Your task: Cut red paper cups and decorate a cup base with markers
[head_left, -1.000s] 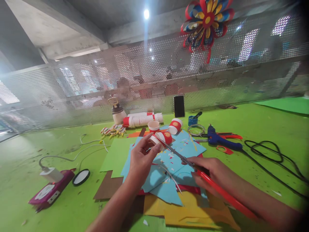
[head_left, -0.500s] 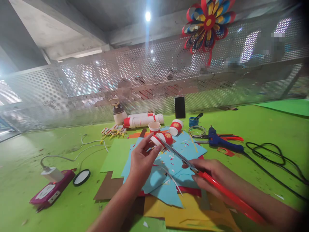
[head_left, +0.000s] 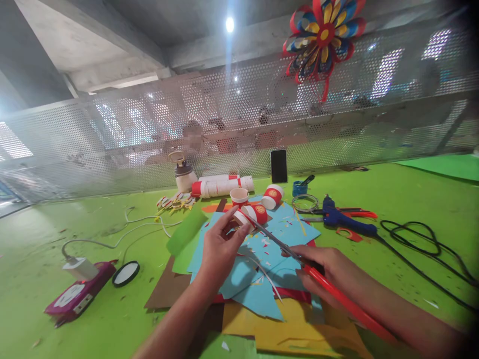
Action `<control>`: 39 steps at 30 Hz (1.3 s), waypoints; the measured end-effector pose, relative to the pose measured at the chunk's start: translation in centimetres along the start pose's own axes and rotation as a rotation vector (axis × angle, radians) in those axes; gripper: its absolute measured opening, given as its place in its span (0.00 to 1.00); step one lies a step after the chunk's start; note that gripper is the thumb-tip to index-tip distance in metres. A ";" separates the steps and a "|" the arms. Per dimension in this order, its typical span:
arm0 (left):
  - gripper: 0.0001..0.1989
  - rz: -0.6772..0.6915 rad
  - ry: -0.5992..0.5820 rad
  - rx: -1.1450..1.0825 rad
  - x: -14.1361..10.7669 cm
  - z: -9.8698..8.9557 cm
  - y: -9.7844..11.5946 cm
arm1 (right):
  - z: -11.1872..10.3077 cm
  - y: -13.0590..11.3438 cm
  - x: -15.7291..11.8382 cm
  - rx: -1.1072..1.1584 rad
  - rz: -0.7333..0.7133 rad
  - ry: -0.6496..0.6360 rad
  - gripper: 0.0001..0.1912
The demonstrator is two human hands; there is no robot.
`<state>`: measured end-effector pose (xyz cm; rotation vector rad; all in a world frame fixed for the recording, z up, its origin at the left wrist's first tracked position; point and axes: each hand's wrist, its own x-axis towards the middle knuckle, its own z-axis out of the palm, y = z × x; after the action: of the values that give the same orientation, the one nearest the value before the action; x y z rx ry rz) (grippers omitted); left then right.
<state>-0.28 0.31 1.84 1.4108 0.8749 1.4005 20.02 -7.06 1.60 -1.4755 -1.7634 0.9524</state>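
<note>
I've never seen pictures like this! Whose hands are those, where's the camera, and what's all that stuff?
There's no machine here: these are a person's two bare hands. The picture comes from a camera worn on that person's head, looking forward and down. The left hand holds a red-and-white cup. The right hand holds red-handled scissors, whose blades reach to the cup. On the green table you can see blue paper, a stack of cups on its side and a glue gun.
</note>
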 end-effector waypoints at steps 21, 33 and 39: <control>0.30 0.009 0.057 -0.044 0.3 0.2 -0.4 | 0.2 0.1 -0.3 -0.124 -0.042 0.083 0.09; 0.29 0.008 0.042 -0.081 0.3 0.3 -0.3 | 0.1 -0.4 -0.2 -0.229 -0.087 0.077 0.10; 0.30 -0.009 0.024 -0.054 0.2 0.2 -0.1 | -0.4 -1.8 -0.6 -0.217 -0.077 0.054 0.08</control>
<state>-0.10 0.55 1.83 1.3511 0.8513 1.4267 19.56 -7.77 3.32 -1.5373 -1.9173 0.6936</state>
